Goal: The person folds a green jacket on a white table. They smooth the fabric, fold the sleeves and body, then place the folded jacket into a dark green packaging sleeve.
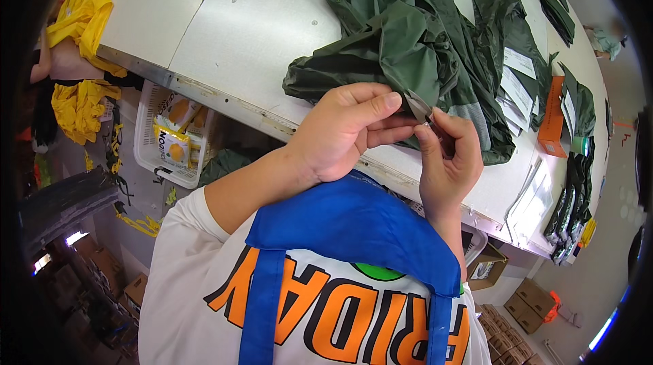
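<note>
A dark green garment [418, 42] of thin, slightly shiny cloth lies bunched on the table in front of me. My left hand [350, 123] is closed at its near edge, the thumb lying on top and the cloth pinched at the fingertips. My right hand [452, 154] is closed around small metal thread snips [420, 108], whose pointed blades reach up against the cloth beside my left fingertips. The handle part is mostly hidden in my right fingers. Both hands are close together over the table's near edge.
The white table [252, 25] has a metal near edge. To the right are papers [518, 86], an orange box [552, 117] and folded dark green pieces [558, 14]. A white basket [144, 130] with yellow packets hangs below the left edge. Another person's arm [44, 59] is near yellow cloth [85, 25].
</note>
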`<state>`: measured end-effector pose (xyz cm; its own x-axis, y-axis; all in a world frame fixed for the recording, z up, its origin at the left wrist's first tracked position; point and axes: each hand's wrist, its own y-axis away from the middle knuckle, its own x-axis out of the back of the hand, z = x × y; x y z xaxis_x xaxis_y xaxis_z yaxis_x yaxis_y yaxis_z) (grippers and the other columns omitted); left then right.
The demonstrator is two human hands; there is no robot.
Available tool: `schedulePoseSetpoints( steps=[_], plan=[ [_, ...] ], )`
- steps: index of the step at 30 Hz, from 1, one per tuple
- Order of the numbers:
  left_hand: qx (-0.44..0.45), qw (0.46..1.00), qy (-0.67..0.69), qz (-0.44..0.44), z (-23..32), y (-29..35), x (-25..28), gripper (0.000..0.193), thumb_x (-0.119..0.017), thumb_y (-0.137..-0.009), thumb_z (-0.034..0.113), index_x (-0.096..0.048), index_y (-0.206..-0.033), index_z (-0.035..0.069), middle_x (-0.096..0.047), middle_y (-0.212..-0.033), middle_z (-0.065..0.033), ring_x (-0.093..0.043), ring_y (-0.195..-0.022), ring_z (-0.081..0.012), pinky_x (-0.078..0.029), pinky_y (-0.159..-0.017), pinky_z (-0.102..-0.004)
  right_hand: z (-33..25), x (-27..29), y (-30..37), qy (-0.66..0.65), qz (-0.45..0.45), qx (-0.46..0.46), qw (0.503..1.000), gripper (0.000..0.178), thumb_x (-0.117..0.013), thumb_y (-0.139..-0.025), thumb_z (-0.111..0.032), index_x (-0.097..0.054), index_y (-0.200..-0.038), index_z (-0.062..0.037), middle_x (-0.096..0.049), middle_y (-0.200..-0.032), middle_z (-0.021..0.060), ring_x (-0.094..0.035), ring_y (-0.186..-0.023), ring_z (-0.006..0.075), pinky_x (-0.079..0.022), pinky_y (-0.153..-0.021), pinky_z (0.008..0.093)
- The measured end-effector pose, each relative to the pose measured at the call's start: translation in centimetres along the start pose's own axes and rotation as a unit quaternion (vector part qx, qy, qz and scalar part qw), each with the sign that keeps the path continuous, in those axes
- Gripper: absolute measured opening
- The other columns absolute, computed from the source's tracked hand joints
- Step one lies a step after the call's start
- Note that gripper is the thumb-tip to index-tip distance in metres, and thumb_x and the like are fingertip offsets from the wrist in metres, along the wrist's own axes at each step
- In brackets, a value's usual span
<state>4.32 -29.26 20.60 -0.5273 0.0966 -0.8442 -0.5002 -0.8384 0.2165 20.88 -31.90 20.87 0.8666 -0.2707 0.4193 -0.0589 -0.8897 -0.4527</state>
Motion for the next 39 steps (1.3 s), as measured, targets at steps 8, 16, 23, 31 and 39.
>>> schedulePoseSetpoints(
  steps=[8, 16, 23, 31, 39],
  plan=[
    [-0.013, 0.999, -0.033, -0.005, -0.1, 0.1, 0.6, 0.030, -0.047, -0.097, 0.017, -0.051, -0.121, 0.000, -0.057, -0.123, -0.0113, -0.054, -0.115, -0.0236, -0.041, -0.102, -0.0402, 1.5, -0.1, -0.4, -0.434, 0.110, -0.142, 0.883, 0.020, -0.058, -0.092, -0.015, -0.056, -0.103, 0.0011, -0.046, -0.075, -0.0006, -0.040, -0.060, 0.0075, -0.033, -0.054, 0.0174],
    [0.039, 0.993, -0.030, -0.112, 0.6, 0.8, 2.0, 0.066, -0.053, -0.092, 0.047, -0.038, -0.137, 0.000, -0.048, -0.135, -0.0125, -0.046, -0.124, -0.0196, -0.039, -0.103, -0.0371, 10.8, -1.5, 2.4, -0.659, -0.063, -0.360, 0.658, 0.045, -0.058, -0.090, -0.027, -0.048, -0.127, -0.0042, -0.056, -0.123, 0.0093, -0.056, -0.109, 0.0214, -0.048, -0.091, 0.0376],
    [-0.306, 0.783, -0.517, 0.158, 2.1, 1.3, 2.0, 0.033, -0.076, -0.079, 0.021, -0.048, -0.087, 0.005, -0.054, -0.084, -0.0042, -0.049, -0.078, -0.0082, -0.044, -0.068, -0.0239, 1.9, -1.7, -1.8, -0.498, -0.137, -0.329, 0.791, 0.048, -0.075, -0.070, 0.004, -0.058, -0.114, 0.0019, -0.065, -0.108, 0.0070, -0.062, -0.094, 0.0148, -0.049, -0.085, 0.0297],
    [-0.362, 0.547, -0.755, 0.029, 2.6, 2.8, 1.5, 0.032, -0.060, -0.073, 0.004, -0.068, -0.102, 0.016, -0.050, -0.088, -0.0145, -0.056, -0.082, -0.0325, -0.047, -0.068, -0.0378, 1.4, -5.3, -1.8, -0.384, 0.084, -0.170, 0.904, 0.022, -0.057, -0.075, 0.011, -0.059, -0.094, -0.0001, -0.064, -0.090, 0.0033, -0.058, -0.084, 0.0109, -0.047, -0.076, 0.0249],
    [-0.126, 0.610, -0.629, 0.465, 13.6, 11.5, 11.3, 0.050, -0.046, -0.082, 0.007, -0.048, -0.132, 0.001, -0.051, -0.108, -0.0244, -0.066, -0.070, -0.0279, -0.054, -0.055, -0.0308, 7.3, -5.6, 0.5, -0.020, -0.163, -0.088, 0.982, 0.026, -0.062, -0.083, -0.005, -0.063, -0.108, -0.0062, -0.065, -0.108, 0.0138, -0.067, -0.085, 0.0239, -0.054, -0.074, 0.0318]
  ],
)
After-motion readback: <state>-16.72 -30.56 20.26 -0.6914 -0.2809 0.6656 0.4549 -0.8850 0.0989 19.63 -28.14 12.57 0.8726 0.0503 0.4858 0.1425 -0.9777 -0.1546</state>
